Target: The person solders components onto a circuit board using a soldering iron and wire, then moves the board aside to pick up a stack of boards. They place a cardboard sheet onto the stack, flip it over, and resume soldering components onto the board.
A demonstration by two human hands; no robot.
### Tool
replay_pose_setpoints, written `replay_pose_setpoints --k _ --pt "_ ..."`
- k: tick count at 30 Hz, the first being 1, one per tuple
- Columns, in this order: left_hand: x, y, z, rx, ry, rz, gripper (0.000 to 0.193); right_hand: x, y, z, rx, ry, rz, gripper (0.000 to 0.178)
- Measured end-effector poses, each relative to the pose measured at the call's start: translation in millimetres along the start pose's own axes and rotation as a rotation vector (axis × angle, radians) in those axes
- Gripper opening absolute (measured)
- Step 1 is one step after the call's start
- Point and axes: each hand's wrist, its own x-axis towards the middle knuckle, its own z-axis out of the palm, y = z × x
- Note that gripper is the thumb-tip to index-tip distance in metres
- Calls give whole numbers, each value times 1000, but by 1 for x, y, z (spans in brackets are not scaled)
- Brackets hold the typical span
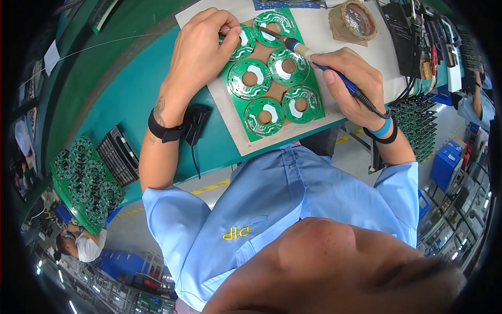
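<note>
A green panel of several ring-shaped circuit boards (249, 78) lies on a pale sheet on the bench. My right hand (355, 81) grips a soldering iron (345, 82) with a blue handle. Its dark tip points left, over the upper right ring of the panel. My left hand (201, 49) is above the upper left ring, thumb and forefinger pinched on a thin solder wire (125, 37). The wire runs off leftward in a long curve. Fingers cover part of that upper left ring.
A round brown container (353, 22) stands at the upper right of the pale sheet (230, 131). Left on the green bench are a dark slotted tray (118, 156) and populated green boards (86, 180). Tools and cables (418, 47) crowd the right. Another person (86, 246) is at lower left.
</note>
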Motion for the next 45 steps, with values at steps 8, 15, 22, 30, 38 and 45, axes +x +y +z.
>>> replay_pose_setpoints --k 8,15,22,30,38,45 --pt "3 2 -8 19 -27 -48 13 -2 -4 -8 -11 26 -32 25" --pt "23 -23 12 -378 248 455 10 7 -15 -10 -111 -76 -169 34" --pt "25 23 -31 134 -123 52 8 6 -12 -7 -130 -98 -184 38" --pt "26 21 -32 135 -169 36 9 7 -10 -5 -134 -100 -182 38" --pt "27 19 -29 145 -178 42 9 7 -9 -2 -138 -108 -158 39" --pt "27 18 -26 121 -175 39 9 7 -12 0 -141 -111 -143 39"
